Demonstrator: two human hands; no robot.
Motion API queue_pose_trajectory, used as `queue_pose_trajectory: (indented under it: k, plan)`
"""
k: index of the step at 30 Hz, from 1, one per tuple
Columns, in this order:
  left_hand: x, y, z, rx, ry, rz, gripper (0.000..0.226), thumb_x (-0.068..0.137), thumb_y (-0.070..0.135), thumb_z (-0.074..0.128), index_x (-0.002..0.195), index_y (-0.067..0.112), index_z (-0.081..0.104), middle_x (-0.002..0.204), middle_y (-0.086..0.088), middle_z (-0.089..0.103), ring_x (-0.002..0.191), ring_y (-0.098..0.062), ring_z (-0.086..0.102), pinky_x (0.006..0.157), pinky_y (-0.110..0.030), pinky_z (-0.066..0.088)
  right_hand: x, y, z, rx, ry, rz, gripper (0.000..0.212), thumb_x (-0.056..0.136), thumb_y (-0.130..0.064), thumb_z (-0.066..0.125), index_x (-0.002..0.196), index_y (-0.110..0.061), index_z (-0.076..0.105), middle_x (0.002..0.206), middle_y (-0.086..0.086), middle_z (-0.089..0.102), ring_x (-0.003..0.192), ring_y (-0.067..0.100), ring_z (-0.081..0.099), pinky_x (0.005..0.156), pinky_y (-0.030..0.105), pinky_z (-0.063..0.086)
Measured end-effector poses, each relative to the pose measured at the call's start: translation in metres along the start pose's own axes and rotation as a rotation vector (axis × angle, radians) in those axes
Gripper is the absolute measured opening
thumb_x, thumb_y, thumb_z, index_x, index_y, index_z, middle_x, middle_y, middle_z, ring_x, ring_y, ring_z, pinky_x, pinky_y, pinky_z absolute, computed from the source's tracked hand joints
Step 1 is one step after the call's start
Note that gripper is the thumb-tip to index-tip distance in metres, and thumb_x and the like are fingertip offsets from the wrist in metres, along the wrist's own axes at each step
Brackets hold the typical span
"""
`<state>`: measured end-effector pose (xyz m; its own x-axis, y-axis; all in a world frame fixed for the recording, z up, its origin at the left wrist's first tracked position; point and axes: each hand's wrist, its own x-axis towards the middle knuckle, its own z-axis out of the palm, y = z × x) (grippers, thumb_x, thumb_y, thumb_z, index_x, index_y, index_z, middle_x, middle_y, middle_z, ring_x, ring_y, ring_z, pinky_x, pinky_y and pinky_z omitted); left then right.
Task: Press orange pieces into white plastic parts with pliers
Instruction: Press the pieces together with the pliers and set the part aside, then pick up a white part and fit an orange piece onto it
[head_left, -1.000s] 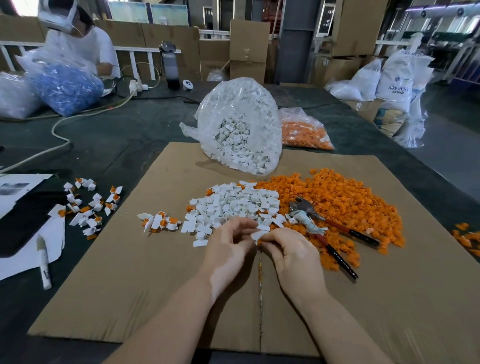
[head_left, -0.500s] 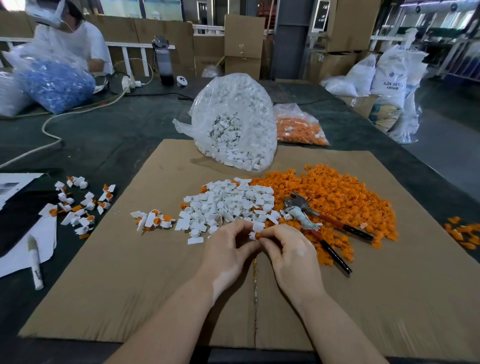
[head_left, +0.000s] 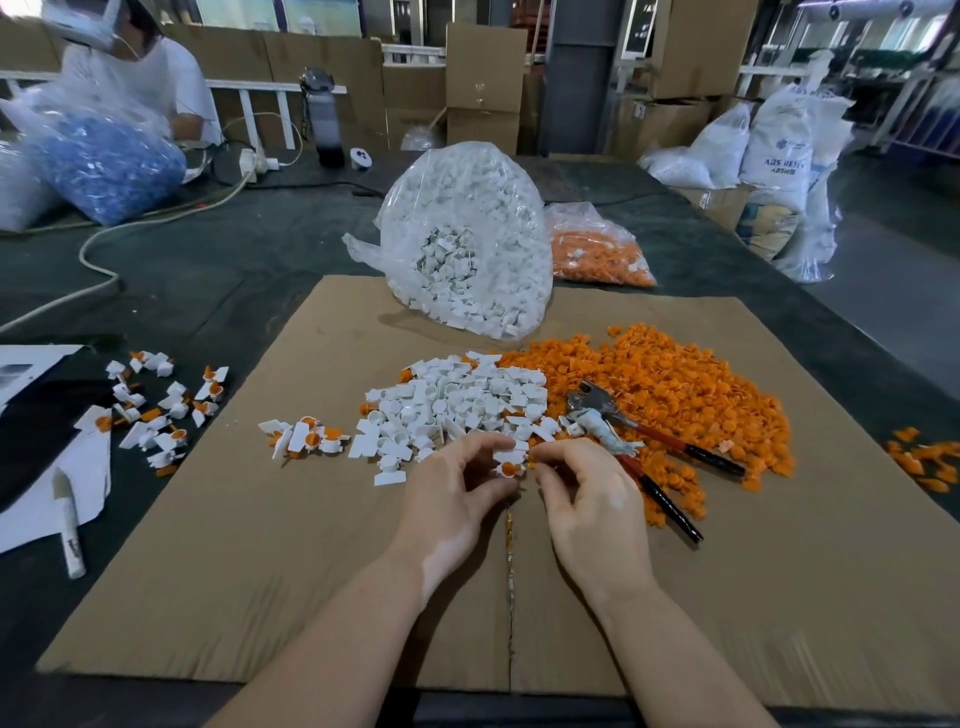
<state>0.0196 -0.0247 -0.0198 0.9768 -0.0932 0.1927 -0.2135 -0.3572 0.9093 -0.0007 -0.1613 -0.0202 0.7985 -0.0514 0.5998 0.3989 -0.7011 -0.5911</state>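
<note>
Plastic: your small white plastic part with orange insert (head_left: 508, 464) is light, stiff, slippery; hold its rim.
Grip: left hand (head_left: 457, 493) and right hand (head_left: 587, 499) both pinch it, beside the red-handled metal pliers (head_left: 631, 441).

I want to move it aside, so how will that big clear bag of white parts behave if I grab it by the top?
The bag of white parts will probably sag and shift, since its thin film is crumpled around loose pieces. It looks bulging full, so likely heavy for one hand. Its mouth seems to lie low by the cardboard, so parts may spill.

White parts (head_left: 457, 405), orange pieces (head_left: 670, 384), brown cardboard (head_left: 311, 571), red-and-black-handled pliers (head_left: 639, 447)
</note>
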Motion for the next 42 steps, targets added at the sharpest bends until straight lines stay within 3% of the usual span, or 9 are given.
queue_pose_trajectory:
  k: [12,20,26,32,38,42]
  plan:
    - [-0.001,0.0,0.001,0.066,-0.036,0.007,0.031,0.078,0.012,0.073,0.093,0.037,0.061,0.086,0.015,0.064,0.082,0.001,0.058,0.071,-0.004,0.04,0.001,-0.003,-0.001,-0.026,-0.147,-0.087,0.009,0.081,0.0,0.067,0.087,-0.006,0.07,0.084,0.002,0.065,0.085,0.017,0.06,0.078,0.028,0.05]
    - [-0.002,0.001,0.002,0.124,-0.086,0.014,0.024,0.079,0.016,0.072,0.095,0.031,0.064,0.085,0.006,0.064,0.081,-0.009,0.057,0.072,-0.021,0.046,0.002,-0.004,-0.001,-0.079,-0.158,-0.172,0.017,0.075,0.012,0.064,0.074,-0.005,0.064,0.076,0.003,0.06,0.073,0.023,0.053,0.061,0.038,0.047]
    - [-0.002,0.005,0.0,0.013,-0.025,-0.026,0.031,0.077,0.009,0.073,0.089,0.033,0.059,0.079,0.003,0.061,0.068,0.003,0.053,0.065,-0.006,0.04,0.001,-0.001,-0.002,0.02,-0.039,-0.065,0.026,0.08,0.012,0.061,0.094,-0.008,0.069,0.087,0.0,0.063,0.088,0.015,0.058,0.08,0.019,0.044]
    - [-0.001,0.003,0.001,0.015,-0.037,-0.046,0.025,0.078,0.011,0.073,0.098,0.024,0.064,0.089,0.002,0.067,0.081,-0.01,0.059,0.071,-0.012,0.045,0.001,-0.002,0.0,-0.019,-0.141,-0.074,0.012,0.082,0.001,0.066,0.088,-0.008,0.071,0.088,0.001,0.061,0.089,0.015,0.057,0.079,0.025,0.047]
    - [-0.007,0.003,0.002,0.105,0.042,0.004,0.022,0.085,0.021,0.066,0.096,0.038,0.057,0.084,0.015,0.058,0.077,0.001,0.053,0.067,-0.009,0.039,0.002,-0.002,-0.002,-0.004,-0.097,-0.019,0.005,0.084,-0.003,0.065,0.086,-0.005,0.069,0.085,0.0,0.06,0.083,0.014,0.057,0.073,0.025,0.048]
    - [-0.013,-0.001,-0.005,0.083,0.256,-0.023,0.013,0.087,0.019,0.062,0.089,0.032,0.061,0.092,0.012,0.053,0.091,-0.013,0.053,0.078,-0.022,0.04,0.001,-0.002,-0.002,-0.015,-0.095,-0.006,0.005,0.083,-0.002,0.065,0.085,-0.006,0.069,0.084,-0.001,0.059,0.083,0.012,0.056,0.073,0.022,0.047]
